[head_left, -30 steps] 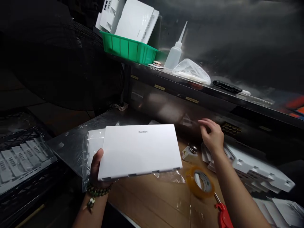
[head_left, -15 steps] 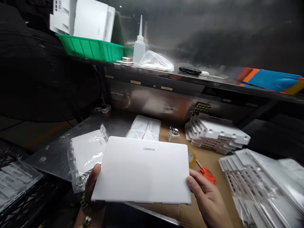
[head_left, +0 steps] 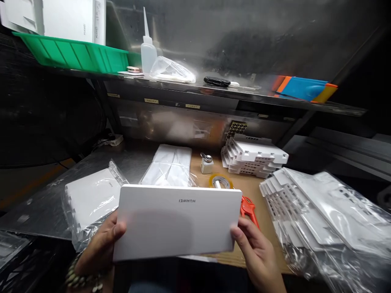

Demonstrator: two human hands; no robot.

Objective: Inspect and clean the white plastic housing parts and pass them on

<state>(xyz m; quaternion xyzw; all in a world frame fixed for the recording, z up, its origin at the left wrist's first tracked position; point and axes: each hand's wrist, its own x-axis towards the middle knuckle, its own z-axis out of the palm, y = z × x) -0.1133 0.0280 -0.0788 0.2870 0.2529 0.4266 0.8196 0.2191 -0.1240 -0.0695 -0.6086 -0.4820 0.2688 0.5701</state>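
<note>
White panel (head_left: 177, 224): hung between both hands above the near edge of the table (head_left: 106, 156), with the broad face toward the camera and HUAWEI lettering upside down near the top.
Left hand (head_left: 100, 244): gripped the panel's left edge, with thumb on the broad face and other fingers mostly hidden behind.
Right hand (head_left: 256, 248): pinched the panel's right edge low down, with thumb on the face.
Bagged panel (head_left: 91, 195): lay just beyond the left hand.
Red tool (head_left: 249, 209): lay just beyond the right hand.
Right hand, against one second earlier: came from a free reach over the table to the panel's edge.
Left hand, against one second earlier: kept hold.
Camera view: swung rightward, bringing the blue-and-orange item (head_left: 305, 87) fully in.
</note>
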